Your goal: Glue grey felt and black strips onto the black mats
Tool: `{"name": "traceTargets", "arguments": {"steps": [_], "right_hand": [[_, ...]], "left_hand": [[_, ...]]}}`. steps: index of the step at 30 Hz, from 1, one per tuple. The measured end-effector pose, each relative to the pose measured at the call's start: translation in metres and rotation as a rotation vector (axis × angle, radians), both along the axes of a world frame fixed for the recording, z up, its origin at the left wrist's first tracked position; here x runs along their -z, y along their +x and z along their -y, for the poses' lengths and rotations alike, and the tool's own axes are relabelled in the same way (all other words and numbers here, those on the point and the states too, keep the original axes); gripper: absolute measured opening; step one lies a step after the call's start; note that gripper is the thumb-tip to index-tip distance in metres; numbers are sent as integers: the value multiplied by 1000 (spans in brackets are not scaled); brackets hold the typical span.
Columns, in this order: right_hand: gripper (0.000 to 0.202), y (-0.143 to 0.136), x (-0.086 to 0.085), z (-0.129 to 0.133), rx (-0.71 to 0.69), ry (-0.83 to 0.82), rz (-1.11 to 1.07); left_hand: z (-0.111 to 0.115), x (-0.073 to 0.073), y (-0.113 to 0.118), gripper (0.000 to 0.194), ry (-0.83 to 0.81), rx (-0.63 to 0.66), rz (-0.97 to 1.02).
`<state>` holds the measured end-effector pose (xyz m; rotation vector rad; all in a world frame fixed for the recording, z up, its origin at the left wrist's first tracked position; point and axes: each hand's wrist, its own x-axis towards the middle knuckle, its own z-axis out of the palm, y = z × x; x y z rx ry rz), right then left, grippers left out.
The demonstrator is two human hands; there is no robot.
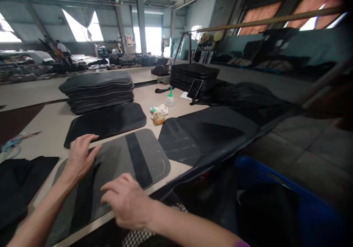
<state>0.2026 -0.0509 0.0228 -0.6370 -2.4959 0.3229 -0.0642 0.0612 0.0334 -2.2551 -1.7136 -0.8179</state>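
A grey panel with rounded corners and two black strips across it [113, 158] lies on the table in front of me. My left hand [81, 156] is over its far left part, thumb and fingers apart, with nothing in it. Over the panel's near edge is my right hand [128, 199], its fingers curved and spaced, also holding nothing. Whether the fingertips touch the panel is unclear. Just beyond lies a black rounded panel [107, 120], and past that a tall stack of dark panels [99, 88].
Black sheets [204, 133] lie to the right, and black cloth [22, 184] at the left near scissors [20, 140]. Farther back are a green-tipped bottle [170, 99], an amber bottle [158, 118], a phone [195, 88] and another stack [193, 76]. A blue bin [275, 180] stands lower right.
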Motion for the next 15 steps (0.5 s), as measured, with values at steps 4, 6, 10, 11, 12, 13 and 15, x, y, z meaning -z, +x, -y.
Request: {"name": "traceTargets", "arguments": {"steps": [4,6,10,11,12,13,15], "right_hand": [[38,104,2,-24,446,-29,-104],[40,154,11,-29,628,-12,-11],[36,212,31,-24,709,-64,106],[33,217,34,-22,708,-81,101],[32,220,37,-21,706,-98,80],[31,221,38,-21,712,-121,36],[29,223,39,-23,752,-187,-134]], "left_hand": [[16,-14,46,39,-30,113,69],[17,-17,67,38,-62,156,117],[12,-21,117,32,-137,259,208],[11,-22,133,31,-162,290,231],[10,-23,148,29,-189,321,257],[9,-25,163,28,-222,351,286],[8,-27,190,27,-308,396,357]]}}
